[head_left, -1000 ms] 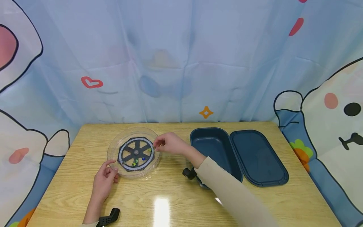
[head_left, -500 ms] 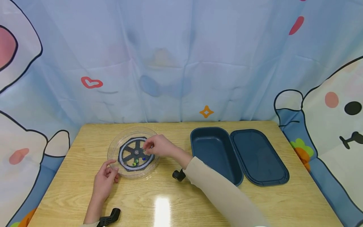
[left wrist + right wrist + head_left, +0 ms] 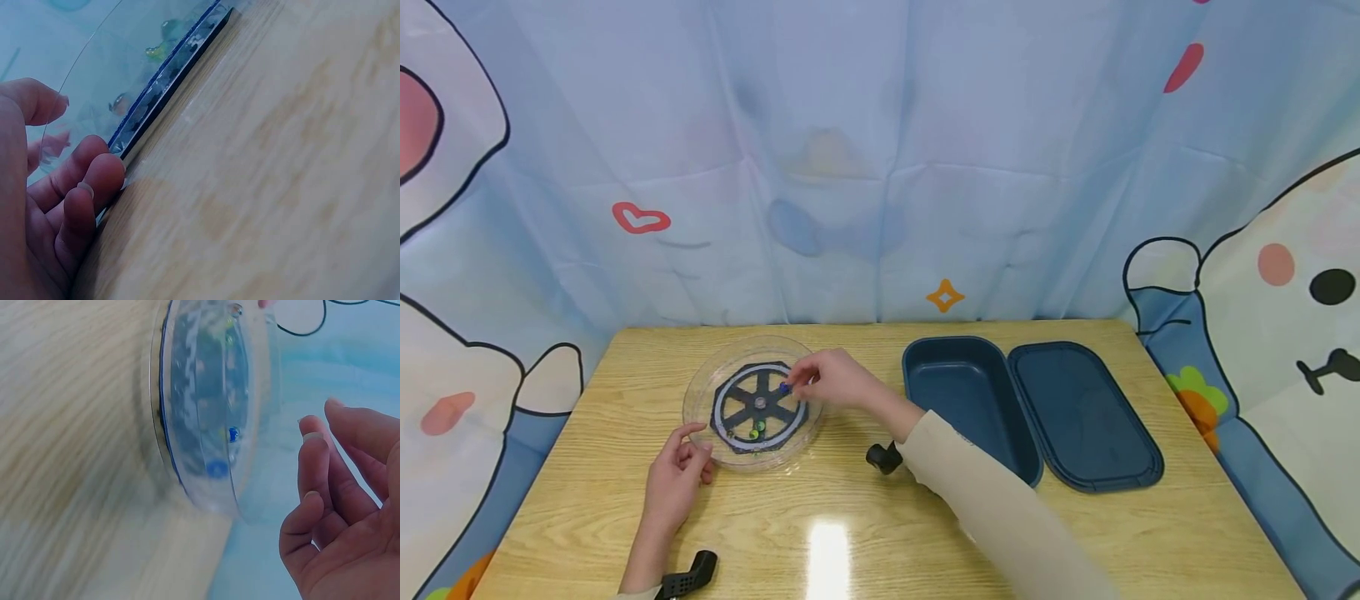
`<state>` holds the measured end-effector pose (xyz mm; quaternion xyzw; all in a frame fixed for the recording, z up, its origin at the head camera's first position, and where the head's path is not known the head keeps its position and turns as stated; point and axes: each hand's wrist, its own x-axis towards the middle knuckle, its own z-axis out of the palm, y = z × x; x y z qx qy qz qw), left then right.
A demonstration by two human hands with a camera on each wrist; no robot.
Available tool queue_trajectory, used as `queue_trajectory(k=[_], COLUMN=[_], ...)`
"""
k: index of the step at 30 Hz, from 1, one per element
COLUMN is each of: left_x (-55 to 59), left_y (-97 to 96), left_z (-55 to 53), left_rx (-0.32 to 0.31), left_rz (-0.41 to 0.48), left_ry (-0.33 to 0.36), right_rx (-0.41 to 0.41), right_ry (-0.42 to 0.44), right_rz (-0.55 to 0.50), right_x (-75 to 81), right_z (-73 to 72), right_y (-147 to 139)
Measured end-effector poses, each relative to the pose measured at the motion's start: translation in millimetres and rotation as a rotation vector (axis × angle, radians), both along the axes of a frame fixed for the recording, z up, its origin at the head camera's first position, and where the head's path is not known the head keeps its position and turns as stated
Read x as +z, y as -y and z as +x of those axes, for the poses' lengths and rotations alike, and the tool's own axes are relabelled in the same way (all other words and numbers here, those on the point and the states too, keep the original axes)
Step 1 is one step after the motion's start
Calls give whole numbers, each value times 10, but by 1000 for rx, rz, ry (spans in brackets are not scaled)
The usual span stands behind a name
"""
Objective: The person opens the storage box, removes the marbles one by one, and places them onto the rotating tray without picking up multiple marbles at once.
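Observation:
A clear round dish (image 3: 696, 392) stands at the table's left, with a dark spoked wheel pattern (image 3: 762, 385) inside. My left hand (image 3: 674, 479) holds its near-left rim; in the left wrist view the remaining fingers (image 3: 103, 175) curl against the base edge. Above the dish's right side is my right hand (image 3: 835, 379), thumb and fingers loosely bent. Close to its fingertips lies a blue marble (image 3: 785, 388), which the right wrist view shows inside the dish, apart from the fingers. Two green marbles (image 3: 756, 434) rest in the lower part of the wheel.
A dark blue rectangular box (image 3: 970, 408) stands without its lid right of the dish, partly behind my right sleeve. Its matching lid (image 3: 1086, 417) lies flat beside it. A patterned curtain (image 3: 880, 167) hangs behind the table (image 3: 775, 533).
My right hand has gone inward over the dish, then slightly back to the right. The blue marble has shifted up the wheel toward those fingertips. My left hand has stayed at the rim.

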<state>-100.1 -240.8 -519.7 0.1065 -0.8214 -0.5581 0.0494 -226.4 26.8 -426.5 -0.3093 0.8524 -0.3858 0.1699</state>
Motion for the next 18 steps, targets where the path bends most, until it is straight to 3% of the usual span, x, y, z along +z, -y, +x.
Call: queue_trajectory(k=[11, 18], left_x=[-39, -31], left_y=[28, 17], left_z=[0, 7], left_rx=[3, -8], left_rz=[3, -10], left_ry=[-5, -51], right_rx=[-78, -70], right_ry=[-56, -107], right_rz=[71, 102], right_x=[256, 173], right_z=[32, 136], right_y=[-600, -1225])
